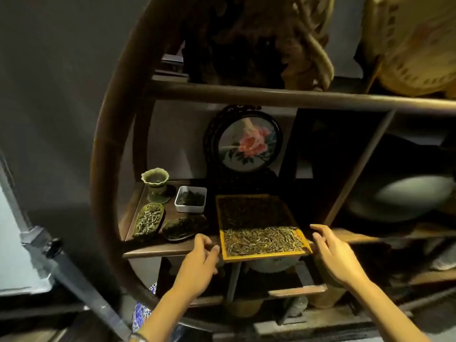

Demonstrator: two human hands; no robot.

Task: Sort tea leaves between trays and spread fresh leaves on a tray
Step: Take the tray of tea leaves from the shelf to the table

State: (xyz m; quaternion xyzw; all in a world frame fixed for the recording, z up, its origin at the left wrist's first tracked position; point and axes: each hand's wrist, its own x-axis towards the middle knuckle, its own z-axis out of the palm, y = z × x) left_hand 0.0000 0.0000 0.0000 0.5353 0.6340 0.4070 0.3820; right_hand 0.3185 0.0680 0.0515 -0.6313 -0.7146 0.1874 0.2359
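A square yellow-rimmed tray (221, 243) covered with dry tea leaves rests on a dark wooden shelf (167, 249), its near edge jutting past the shelf front. My left hand (201, 257) hovers just left of the tray's near corner, fingers curled and apart, holding nothing. On the other side, my right hand (330, 253) is beside the tray's right edge, fingers spread, also not gripping. Left of the tray lie an oval brass dish of leaves (149, 219), a dark leaf-shaped dish of leaves (185, 228) and a white rectangular dish of dark leaves (190, 199).
A green flared cup (156, 181) stands at the shelf's back left. Behind the tray a round framed flower picture (249, 141) stands upright. The shelf unit has a curved wooden frame (103, 154) and a shelf bar (271, 97) overhead. Jars sit on the lower shelves.
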